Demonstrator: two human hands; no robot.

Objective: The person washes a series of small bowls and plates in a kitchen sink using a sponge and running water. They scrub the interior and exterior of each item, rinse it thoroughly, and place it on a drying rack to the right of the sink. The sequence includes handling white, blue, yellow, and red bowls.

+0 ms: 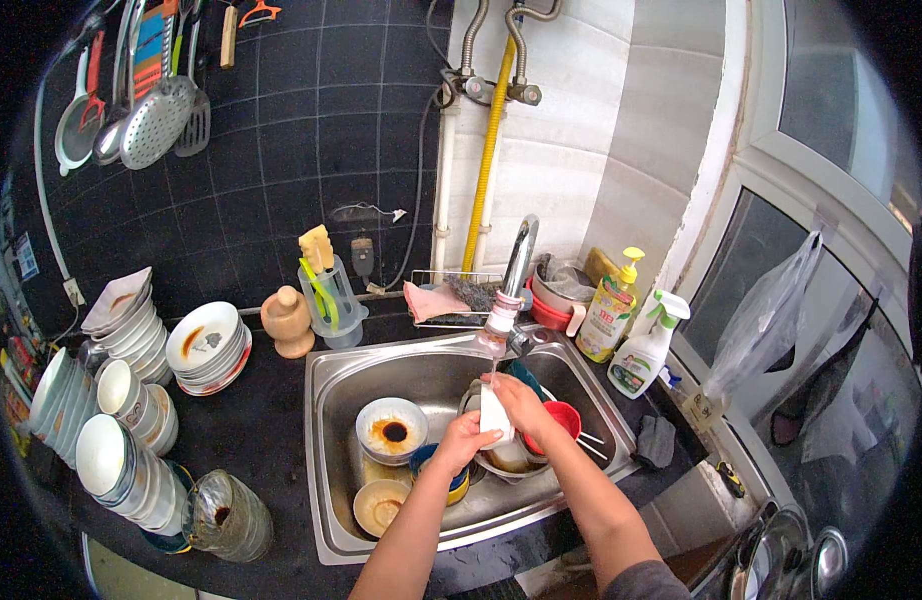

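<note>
Both hands (491, 425) clasp together, seemingly around a white cloth (495, 412), under the tap (508, 290) left of the yellow soap bottle (607, 318).

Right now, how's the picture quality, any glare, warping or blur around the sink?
Head view: strong fisheye warping, so the stainless steel sink rim and dark wall tiles bow outward, with black corners; daylight from the window brightens the right side; soft glare on the curved metal faucet; both hands look reasonably sharp.

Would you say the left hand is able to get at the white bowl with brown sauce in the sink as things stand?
Probably yes: the left hand is beside the white bowl, with nothing between them, though both hands are busy holding a white item under the tap.
</note>
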